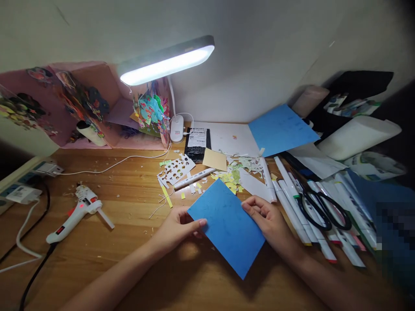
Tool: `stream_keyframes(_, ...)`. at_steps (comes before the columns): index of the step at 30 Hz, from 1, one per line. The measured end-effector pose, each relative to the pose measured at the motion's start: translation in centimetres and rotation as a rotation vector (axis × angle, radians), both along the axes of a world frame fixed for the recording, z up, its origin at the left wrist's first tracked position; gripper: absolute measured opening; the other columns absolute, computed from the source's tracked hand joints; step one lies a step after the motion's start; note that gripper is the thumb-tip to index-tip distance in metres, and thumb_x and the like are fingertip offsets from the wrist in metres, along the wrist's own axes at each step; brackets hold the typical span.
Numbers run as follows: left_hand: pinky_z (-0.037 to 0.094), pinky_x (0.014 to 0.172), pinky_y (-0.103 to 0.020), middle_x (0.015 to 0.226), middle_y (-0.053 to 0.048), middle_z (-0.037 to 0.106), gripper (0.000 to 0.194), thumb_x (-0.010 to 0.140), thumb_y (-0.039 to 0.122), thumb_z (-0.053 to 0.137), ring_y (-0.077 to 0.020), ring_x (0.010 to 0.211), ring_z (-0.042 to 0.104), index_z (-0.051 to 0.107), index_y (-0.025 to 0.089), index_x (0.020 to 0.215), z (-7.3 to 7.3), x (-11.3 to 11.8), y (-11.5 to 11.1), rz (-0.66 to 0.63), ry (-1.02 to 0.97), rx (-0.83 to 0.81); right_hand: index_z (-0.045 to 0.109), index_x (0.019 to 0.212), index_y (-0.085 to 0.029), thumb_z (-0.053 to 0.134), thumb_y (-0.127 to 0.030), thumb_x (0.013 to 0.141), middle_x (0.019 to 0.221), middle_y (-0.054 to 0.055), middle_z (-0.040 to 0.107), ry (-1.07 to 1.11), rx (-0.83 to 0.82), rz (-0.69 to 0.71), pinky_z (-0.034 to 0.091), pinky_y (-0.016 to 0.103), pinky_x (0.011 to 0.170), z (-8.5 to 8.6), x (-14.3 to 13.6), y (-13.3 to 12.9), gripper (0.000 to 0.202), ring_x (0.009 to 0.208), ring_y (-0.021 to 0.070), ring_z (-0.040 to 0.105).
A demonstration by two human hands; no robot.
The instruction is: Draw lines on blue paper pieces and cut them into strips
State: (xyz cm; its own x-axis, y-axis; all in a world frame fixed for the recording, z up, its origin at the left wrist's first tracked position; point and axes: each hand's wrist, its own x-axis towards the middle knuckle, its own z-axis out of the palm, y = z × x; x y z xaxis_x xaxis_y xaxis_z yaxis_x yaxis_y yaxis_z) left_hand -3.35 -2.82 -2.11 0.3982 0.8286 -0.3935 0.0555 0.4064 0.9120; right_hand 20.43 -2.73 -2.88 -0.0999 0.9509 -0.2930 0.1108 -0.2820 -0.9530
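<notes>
Left hand (177,228) and right hand (269,219) each grasping an edge of the blue card (227,226) above the tabletop (129,207); scissors (319,207) on markers (292,203) nearby.

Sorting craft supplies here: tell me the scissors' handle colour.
Black, on the scissors atop the markers; head view.

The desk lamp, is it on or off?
On. The lamp has a strip glowing bright white, and it casts light on the wooden desk and the blue paper under both hands.
</notes>
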Motion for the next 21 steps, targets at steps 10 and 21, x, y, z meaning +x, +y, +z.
stream_keyframes(10, 0.037, 0.041, -0.017, 0.051, 0.0, 0.06, 0.043, 0.063, 0.053, 0.074, -0.0072, 0.041, 0.049, 0.058, 0.013, 0.059, 0.7, 0.2, -0.4, 0.165, -0.019, -0.006, 0.043, 0.079, -0.021, 0.052, -0.054, 0.085, 0.051, -0.008, 0.042, 0.133, -0.123, 0.204, 0.028, 0.018, 0.041, 0.2, -0.1, -0.6, 0.035, 0.041, 0.0065, 0.036)
stream_keyframes(21, 0.037, 0.036, -0.018, 0.051, 0.001, 0.056, 0.045, 0.056, 0.054, 0.077, -0.0078, 0.039, 0.047, 0.058, 0.014, 0.057, 1.3, 1.2, -2.6, 0.166, -0.078, 0.095, 0.004, 0.149, -0.024, 0.057, -0.075, 0.065, 0.153, 0.013, 0.019, -0.149, 0.214, 0.525, 0.034, 0.046, 0.106, 1.5, -2.4, -6.8, 0.112, 0.136, 0.0349, 0.028)
